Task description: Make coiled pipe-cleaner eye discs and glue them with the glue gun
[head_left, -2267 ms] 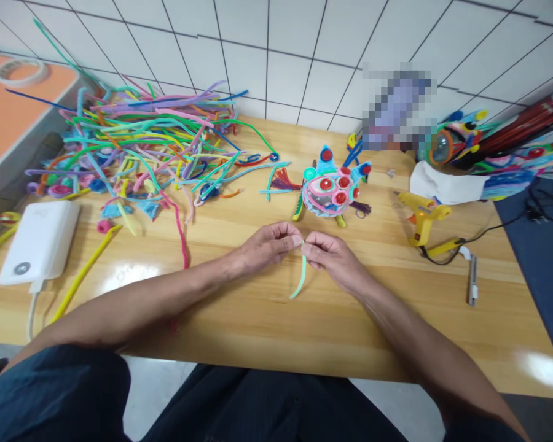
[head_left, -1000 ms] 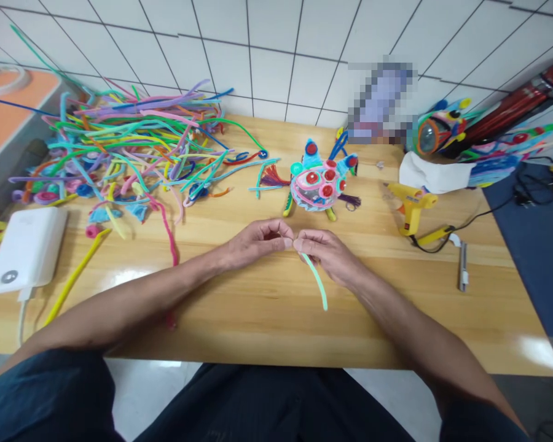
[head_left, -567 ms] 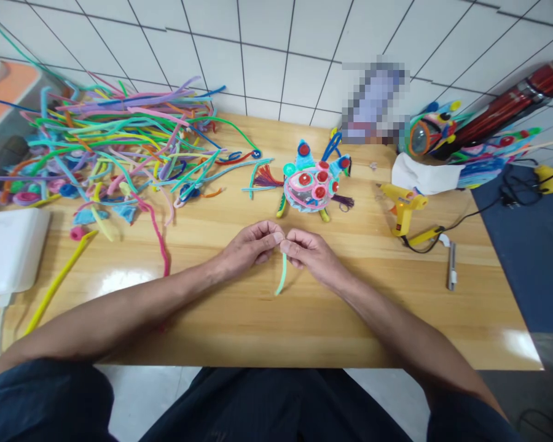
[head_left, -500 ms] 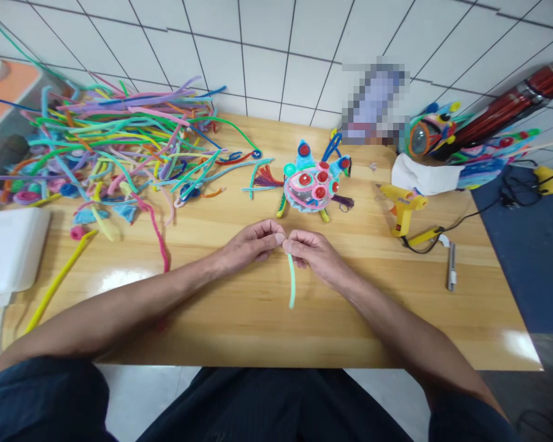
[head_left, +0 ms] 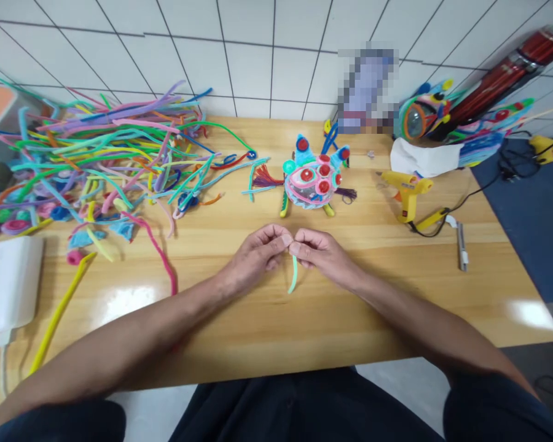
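A short light green pipe cleaner (head_left: pixel 294 276) hangs down from the fingertips of my two hands, its upper end hidden between them. My left hand (head_left: pixel 265 252) pinches there with thumb and forefinger, close against my right hand (head_left: pixel 320 250), which is also closed in a pinch. Just beyond the hands stands a colourful animal figure (head_left: pixel 311 184) made of pipe cleaners, with red round pieces, blue ears and yellow-green legs. A red-purple tassel (head_left: pixel 267 176) sticks out at its left side.
A large heap of coloured pipe cleaners (head_left: pixel 120 147) covers the table's left, near a white power bank (head_left: pixel 11 282). On the right lie a yellow glue gun (head_left: pixel 408 193), a utility knife (head_left: pixel 462 247), white paper (head_left: pixel 424 158) and a leaning red flask (head_left: pixel 502 80).
The hanging part of the green pipe cleaner looks shorter and curves more to the left. Both hands stay pinched together, and the camera view has shifted slightly.
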`<state>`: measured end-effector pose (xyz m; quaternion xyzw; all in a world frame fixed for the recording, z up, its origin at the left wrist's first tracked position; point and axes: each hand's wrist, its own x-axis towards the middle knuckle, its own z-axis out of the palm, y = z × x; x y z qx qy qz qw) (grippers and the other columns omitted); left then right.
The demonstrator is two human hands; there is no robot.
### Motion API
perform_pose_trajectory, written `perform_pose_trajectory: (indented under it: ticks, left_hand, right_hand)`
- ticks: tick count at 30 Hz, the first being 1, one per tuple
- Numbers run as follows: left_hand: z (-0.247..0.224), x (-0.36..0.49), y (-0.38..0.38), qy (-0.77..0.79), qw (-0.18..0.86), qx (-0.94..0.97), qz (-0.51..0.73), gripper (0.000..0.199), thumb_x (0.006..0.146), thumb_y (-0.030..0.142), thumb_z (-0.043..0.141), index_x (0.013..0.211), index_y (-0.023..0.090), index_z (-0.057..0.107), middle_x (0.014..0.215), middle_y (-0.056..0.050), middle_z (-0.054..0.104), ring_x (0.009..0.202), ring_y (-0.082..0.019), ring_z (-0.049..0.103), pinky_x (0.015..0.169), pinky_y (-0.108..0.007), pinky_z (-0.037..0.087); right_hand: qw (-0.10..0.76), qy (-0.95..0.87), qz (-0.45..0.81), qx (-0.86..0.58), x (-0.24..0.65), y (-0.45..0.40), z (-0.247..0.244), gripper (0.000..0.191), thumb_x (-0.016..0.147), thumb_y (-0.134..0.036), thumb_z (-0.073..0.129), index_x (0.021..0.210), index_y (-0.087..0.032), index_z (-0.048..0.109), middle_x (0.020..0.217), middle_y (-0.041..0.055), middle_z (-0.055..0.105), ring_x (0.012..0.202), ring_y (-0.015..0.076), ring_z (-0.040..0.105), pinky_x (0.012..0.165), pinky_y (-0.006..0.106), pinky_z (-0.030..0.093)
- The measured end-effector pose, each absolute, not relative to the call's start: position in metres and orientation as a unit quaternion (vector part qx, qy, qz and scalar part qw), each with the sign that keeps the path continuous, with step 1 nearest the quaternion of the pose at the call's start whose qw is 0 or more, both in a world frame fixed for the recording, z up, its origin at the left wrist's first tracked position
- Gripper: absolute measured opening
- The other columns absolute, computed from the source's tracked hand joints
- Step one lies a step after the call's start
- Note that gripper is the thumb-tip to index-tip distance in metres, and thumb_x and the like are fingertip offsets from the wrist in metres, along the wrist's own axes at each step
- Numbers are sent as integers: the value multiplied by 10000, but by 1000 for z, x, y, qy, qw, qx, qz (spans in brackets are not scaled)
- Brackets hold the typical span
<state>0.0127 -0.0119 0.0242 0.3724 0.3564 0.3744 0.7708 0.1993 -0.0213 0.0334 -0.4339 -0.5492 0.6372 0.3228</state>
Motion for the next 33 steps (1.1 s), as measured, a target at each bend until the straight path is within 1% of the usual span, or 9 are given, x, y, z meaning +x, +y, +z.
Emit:
perform_pose_trajectory:
  ticks: [4, 8, 10, 13, 19, 24, 26, 30, 33]
  left_hand:
    - [26, 17, -15, 354, 811, 304, 352, 399, 754, 470, 863, 827, 157, 627, 617, 68, 511, 467, -42, 369, 465, -195, 279]
    - [26, 11, -7, 333, 807, 365, 325, 376, 788, 467, 834, 896, 154, 656, 702, 42, 584, 503, -46, 421, 489, -205, 291]
    - [27, 6, -3, 328, 791, 414, 310, 362, 809, 457, 822, 918, 152, 659, 691, 44, 575, 527, -54, 420, 509, -208, 295]
    - [28, 3, 0, 329, 767, 463, 299, 339, 839, 450, 795, 907, 147, 660, 630, 59, 516, 534, -63, 399, 520, -214, 292]
    - [20, 6, 2, 302, 790, 423, 326, 362, 820, 474, 768, 907, 142, 652, 793, -2, 637, 514, -48, 415, 489, -218, 284]
    - [19, 4, 4, 309, 755, 489, 308, 311, 797, 413, 794, 858, 145, 650, 636, 47, 546, 505, -57, 400, 493, -213, 289]
    - [20, 5, 4, 314, 744, 491, 327, 306, 799, 413, 791, 841, 148, 643, 593, 66, 504, 487, -54, 378, 481, -210, 280]
    - [21, 10, 0, 320, 734, 456, 388, 333, 771, 420, 820, 816, 157, 621, 588, 71, 515, 465, -44, 372, 458, -201, 265]
    - [21, 15, -8, 334, 744, 413, 405, 362, 772, 449, 824, 827, 164, 609, 581, 71, 514, 443, -45, 374, 438, -198, 246]
  right_hand:
    - [314, -548, 623, -461, 201, -23, 31, 464, 879, -611, 711, 714, -211, 544, 610, -62, 468, 559, 97, 390, 546, 261, 300]
    - [315, -516, 648, -463, 205, -22, 29, 469, 852, -607, 728, 683, -207, 552, 604, -53, 467, 568, 106, 393, 548, 266, 292]
    - [321, -499, 658, -464, 206, -22, 28, 454, 847, -588, 734, 676, -204, 561, 602, -50, 474, 570, 108, 389, 555, 268, 287]
    - [323, -473, 674, -467, 206, -20, 30, 446, 832, -575, 748, 665, -204, 566, 589, -44, 493, 555, 108, 384, 550, 274, 279]
    - [333, -450, 690, -459, 200, -20, 34, 421, 813, -561, 759, 661, -210, 583, 581, -38, 508, 528, 110, 396, 529, 284, 295]
    - [327, -465, 682, -461, 200, -20, 32, 408, 805, -540, 766, 662, -212, 570, 576, -40, 514, 522, 107, 399, 522, 281, 287]
    - [328, -470, 681, -455, 200, -20, 31, 406, 805, -548, 767, 685, -208, 579, 599, -38, 522, 535, 104, 406, 526, 275, 291]
    - [343, -494, 666, -442, 198, -19, 25, 408, 817, -567, 769, 733, -205, 600, 650, -37, 543, 549, 95, 425, 525, 258, 306]
    - [354, -506, 655, -436, 196, -20, 22, 395, 794, -558, 792, 757, -206, 616, 630, -52, 515, 537, 93, 426, 509, 248, 299]
